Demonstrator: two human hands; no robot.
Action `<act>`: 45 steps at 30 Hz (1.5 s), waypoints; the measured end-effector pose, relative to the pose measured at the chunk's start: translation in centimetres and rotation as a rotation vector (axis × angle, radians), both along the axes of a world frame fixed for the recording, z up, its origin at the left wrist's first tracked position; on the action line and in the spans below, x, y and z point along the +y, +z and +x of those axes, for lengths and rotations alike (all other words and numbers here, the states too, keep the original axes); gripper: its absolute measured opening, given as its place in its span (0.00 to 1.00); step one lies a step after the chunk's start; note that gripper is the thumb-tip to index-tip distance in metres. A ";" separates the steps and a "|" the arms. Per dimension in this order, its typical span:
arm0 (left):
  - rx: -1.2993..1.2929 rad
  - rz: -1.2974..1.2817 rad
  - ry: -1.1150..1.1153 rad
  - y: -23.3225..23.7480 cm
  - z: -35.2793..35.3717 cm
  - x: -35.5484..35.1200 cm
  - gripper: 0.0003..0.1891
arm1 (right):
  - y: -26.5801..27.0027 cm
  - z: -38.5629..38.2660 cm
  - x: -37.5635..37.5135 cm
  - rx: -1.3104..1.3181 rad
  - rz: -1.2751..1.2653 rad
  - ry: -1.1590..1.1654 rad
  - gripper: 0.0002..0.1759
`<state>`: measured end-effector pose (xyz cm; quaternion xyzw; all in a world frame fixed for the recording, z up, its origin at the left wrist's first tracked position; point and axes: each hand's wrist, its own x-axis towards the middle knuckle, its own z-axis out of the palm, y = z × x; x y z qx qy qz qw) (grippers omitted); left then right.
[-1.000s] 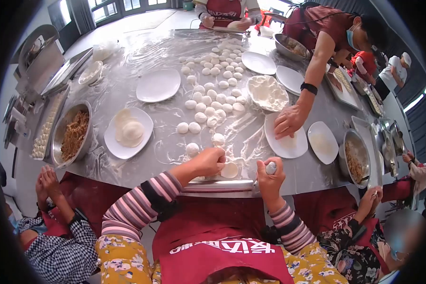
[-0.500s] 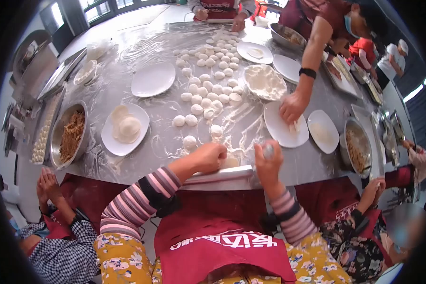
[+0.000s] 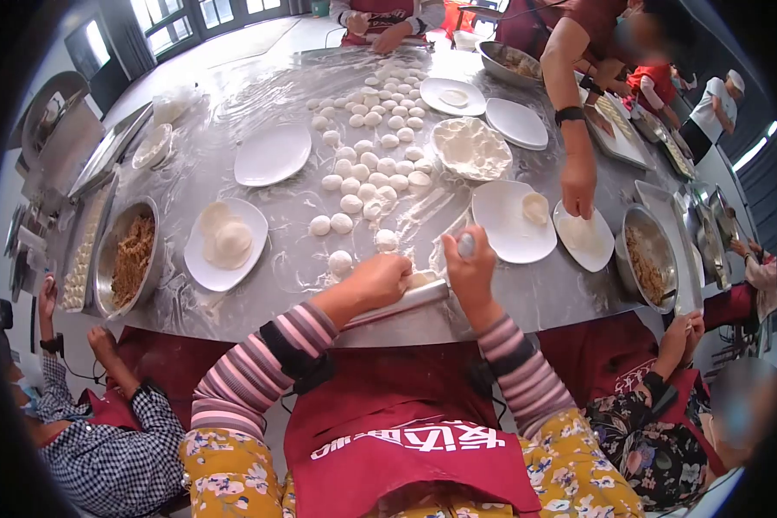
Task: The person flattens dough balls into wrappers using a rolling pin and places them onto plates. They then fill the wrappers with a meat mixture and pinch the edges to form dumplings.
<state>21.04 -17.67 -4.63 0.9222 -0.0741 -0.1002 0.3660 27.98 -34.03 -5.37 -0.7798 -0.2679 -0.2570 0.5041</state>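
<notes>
Evidently R hand (image 3: 472,274) grip closed round roller handle (image 3: 465,246), prob. for control; L hand (image 3: 378,280) curled by dough disc (image 3: 419,279), can't tell if pinching.

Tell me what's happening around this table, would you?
At a floury metal table, the camera wearer's left hand is at the edge of a flat dough round, while the right hand grips a pale-ended tool, mostly hidden. A co-worker's hand reaches down to the thin dough on a white plate. Many dough balls sit mid-table, with a bowl of brown food further left.
</notes>
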 end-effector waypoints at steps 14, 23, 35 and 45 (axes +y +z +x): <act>0.035 0.025 0.139 0.7 -0.4 -0.2 0.10 | -0.3 0.0 0.2 0.063 -0.003 -0.033 0.11; 0.051 -0.132 0.062 -0.5 -1.9 1.0 0.07 | -1.2 -4.2 -3.7 0.091 -0.019 -0.048 0.12; -0.086 0.015 0.071 -0.3 -0.5 -0.4 0.08 | 0.5 -5.5 -4.6 0.051 0.008 0.018 0.13; -0.144 -0.022 0.144 2.5 8.6 1.7 0.12 | 0.3 -6.3 -5.2 0.132 0.130 0.107 0.14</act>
